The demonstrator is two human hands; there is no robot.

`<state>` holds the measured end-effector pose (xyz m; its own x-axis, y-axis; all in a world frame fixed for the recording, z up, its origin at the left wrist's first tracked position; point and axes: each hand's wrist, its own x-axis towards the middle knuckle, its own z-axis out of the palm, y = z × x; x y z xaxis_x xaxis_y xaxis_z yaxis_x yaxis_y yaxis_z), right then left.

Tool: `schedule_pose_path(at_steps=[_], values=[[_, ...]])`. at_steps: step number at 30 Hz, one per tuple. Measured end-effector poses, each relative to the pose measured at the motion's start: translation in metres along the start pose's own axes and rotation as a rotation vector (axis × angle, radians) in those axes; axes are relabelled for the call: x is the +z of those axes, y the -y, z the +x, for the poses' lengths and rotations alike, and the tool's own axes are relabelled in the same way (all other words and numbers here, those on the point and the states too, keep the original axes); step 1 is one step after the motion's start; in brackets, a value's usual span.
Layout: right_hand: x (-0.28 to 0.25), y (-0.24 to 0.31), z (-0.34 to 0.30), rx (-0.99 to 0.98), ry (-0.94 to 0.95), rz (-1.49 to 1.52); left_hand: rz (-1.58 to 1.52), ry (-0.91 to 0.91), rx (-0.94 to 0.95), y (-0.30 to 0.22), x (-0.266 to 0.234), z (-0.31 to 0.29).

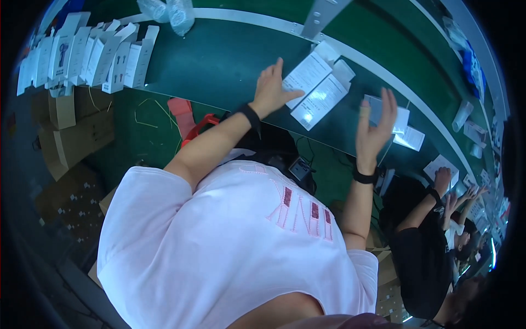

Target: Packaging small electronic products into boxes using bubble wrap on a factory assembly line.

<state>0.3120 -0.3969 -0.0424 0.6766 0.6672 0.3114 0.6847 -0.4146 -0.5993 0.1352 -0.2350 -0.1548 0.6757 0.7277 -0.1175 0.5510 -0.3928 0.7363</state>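
Two white cartons with open end flaps lie side by side on the green worktable (219,60): a left carton (308,74) and a right carton (322,101). At the left carton's edge is my left hand (272,90), fingers apart, its thumb reaching over the carton's near end. Nothing is gripped in it. My right hand (376,125) is raised with fingers spread and holds nothing. Beside and partly behind it lie a white box (399,118) and a smaller white printed piece (410,138). Dark bands circle both my wrists.
A row of upright white cartons (87,57) stands at the far left. Clear plastic bags (178,13) lie at the back. Cardboard boxes (76,131) and a red chair-like object (183,115) are below the table. Co-workers sit at right, one in a black shirt (419,255).
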Motion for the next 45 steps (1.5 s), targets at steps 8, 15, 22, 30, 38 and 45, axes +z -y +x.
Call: schedule_pose_path(at_steps=[8, 15, 22, 30, 38, 45], values=[[0.071, 0.044, 0.007, 0.028, 0.170, 0.307, -0.189, 0.244, 0.082, 0.061, -0.033, -0.035], [0.133, 0.070, -0.020, 0.527, 0.487, 0.092, -0.223, 0.264, -0.045, 0.100, -0.075, -0.057], [0.170, 0.056, -0.089, 0.152, 0.216, -0.445, -0.122, 0.268, -0.023, 0.108, -0.098, -0.040], [0.137, 0.012, 0.007, -0.039, 0.015, -0.289, -0.869, 0.668, -0.300, 0.055, -0.090, -0.017], [0.119, 0.126, 0.079, 0.005, 0.121, 0.069, -1.523, 1.073, -0.835, 0.047, -0.138, 0.011], [0.258, 0.167, 0.165, -0.218, 0.691, 0.045, -1.194, 1.017, -0.695, 0.061, -0.137, -0.009]])
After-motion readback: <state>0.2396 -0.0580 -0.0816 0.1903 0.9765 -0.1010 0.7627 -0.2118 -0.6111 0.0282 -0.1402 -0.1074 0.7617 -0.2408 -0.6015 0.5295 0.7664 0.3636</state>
